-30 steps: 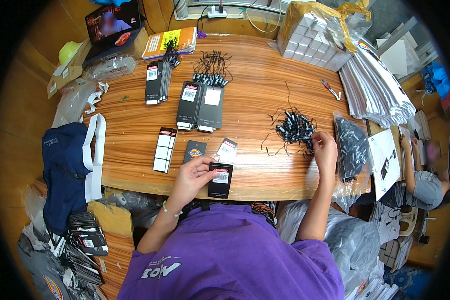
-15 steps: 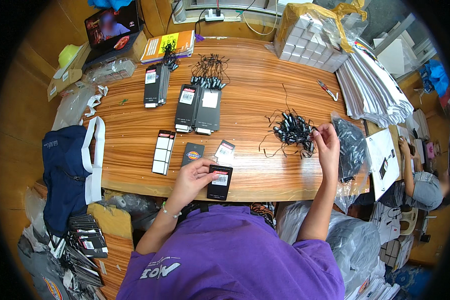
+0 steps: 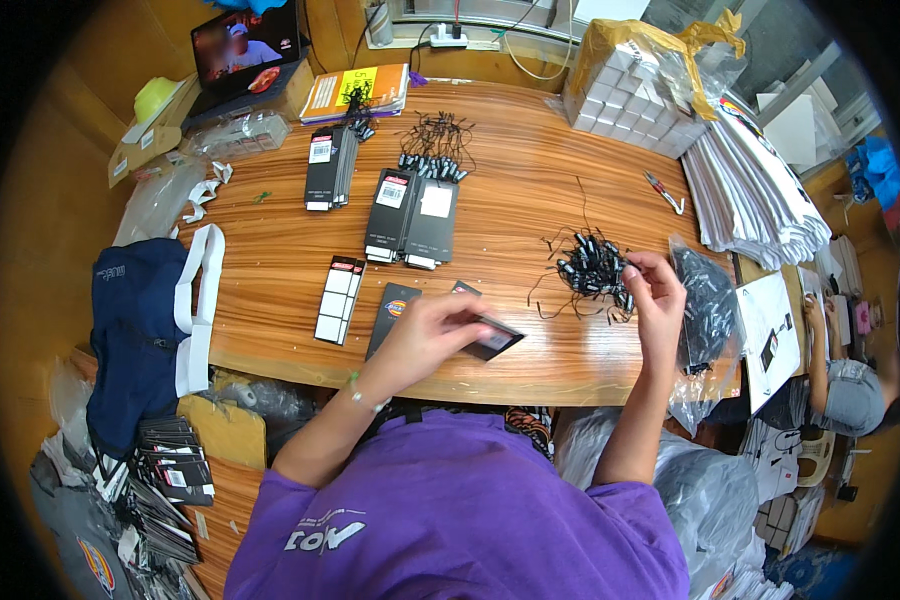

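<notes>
Near the table's front edge my left hand (image 3: 422, 338) is closed on a black hang tag (image 3: 500, 342), which is tilted and slightly blurred. Under and behind that hand lie a dark grey hang tag (image 3: 382, 335) and part of another tag (image 3: 464, 288). My right hand (image 3: 658, 290) has thumb and forefinger pinched at the right side of a tangled pile of black hang-tag strings (image 3: 588, 265); whether a string is between the fingertips is hard to make out. To the left of the tags lies a sheet of white stickers (image 3: 339, 302).
Stacks of strung hang tags (image 3: 432, 232) (image 3: 322, 170) stand farther back. A plastic bag of black strings (image 3: 707, 305) sits beside my right hand. White boxes (image 3: 635, 95), folded white sheets (image 3: 750, 190), a small cutter (image 3: 660, 188), navy clothing (image 3: 135, 330) and a laptop (image 3: 248, 45) surround the work area. Another person (image 3: 840, 385) sits at right.
My left hand has moved right with the black hang tag, which has turned from facing up to a slant. My right hand stays at the string pile. The whole view has shifted slightly.
</notes>
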`<action>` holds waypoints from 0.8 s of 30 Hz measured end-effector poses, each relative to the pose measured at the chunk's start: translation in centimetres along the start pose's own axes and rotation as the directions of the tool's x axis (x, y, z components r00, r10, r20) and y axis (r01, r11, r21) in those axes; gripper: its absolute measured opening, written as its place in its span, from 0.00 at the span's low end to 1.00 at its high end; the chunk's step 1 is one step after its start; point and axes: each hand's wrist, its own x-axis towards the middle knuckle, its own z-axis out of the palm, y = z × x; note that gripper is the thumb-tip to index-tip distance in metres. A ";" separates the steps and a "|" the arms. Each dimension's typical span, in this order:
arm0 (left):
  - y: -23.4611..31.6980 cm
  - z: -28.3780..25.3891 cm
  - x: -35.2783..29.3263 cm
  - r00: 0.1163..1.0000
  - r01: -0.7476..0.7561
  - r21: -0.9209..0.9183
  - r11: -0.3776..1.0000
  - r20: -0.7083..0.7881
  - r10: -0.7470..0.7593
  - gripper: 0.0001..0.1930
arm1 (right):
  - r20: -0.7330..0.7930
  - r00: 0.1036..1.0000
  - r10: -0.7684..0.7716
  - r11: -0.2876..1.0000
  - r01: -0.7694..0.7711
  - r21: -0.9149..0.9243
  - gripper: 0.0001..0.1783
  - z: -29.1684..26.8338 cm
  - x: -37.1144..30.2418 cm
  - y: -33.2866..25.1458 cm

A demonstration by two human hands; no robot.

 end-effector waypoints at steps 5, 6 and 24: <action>1.5 2.5 5.4 0.978 -0.167 -0.012 0.986 0.121 0.167 0.08 | 0.194 0.975 -0.110 0.975 0.143 -0.170 0.07 2.7 -0.6 -1.4; 0.7 2.9 6.2 0.978 -0.150 -0.045 0.988 0.138 0.155 0.08 | 0.242 0.963 -0.122 0.974 0.164 -0.159 0.07 3.1 -0.6 -1.3; -0.7 0.4 2.9 0.998 0.064 -0.147 0.987 -0.010 -0.066 0.09 | 0.369 0.927 -0.066 0.288 -0.337 0.896 0.09 4.6 -1.4 -0.1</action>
